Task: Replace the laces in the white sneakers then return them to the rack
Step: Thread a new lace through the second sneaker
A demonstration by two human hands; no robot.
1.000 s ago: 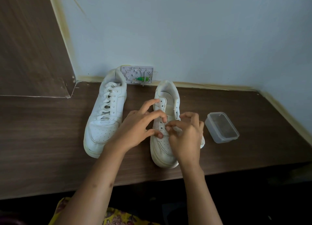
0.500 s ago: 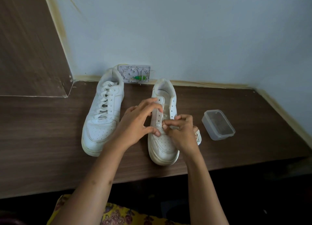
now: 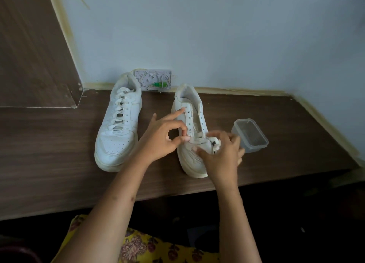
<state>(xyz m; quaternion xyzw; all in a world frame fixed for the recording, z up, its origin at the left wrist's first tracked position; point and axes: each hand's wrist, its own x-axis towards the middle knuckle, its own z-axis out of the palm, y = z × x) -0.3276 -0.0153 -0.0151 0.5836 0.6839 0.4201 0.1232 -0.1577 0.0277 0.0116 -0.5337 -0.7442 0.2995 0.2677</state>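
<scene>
Two white sneakers stand on a dark wooden table [image 3: 49, 148], toes toward me. The left sneaker [image 3: 118, 128] is fully laced. The right sneaker [image 3: 189, 124] has bare eyelets along most of its opening. My left hand [image 3: 166, 138] pinches the sneaker's left eyelet flap near the lowest holes with thumb and middle finger, index finger stretched up along the flap. My right hand [image 3: 221, 154], blurred, lies over the sneaker's right side and grips a bunched white lace [image 3: 215, 143].
A small clear plastic container [image 3: 250, 136] stands open just right of the right sneaker. A white wall socket plate [image 3: 153, 80] sits against the wall behind the shoes. A wooden panel [image 3: 33, 51] rises at the left. The table's front edge is near my lap.
My right hand has slid down and to the right off the eyelets, with the lace bunched in it. My left hand keeps its pinch on the left flap.
</scene>
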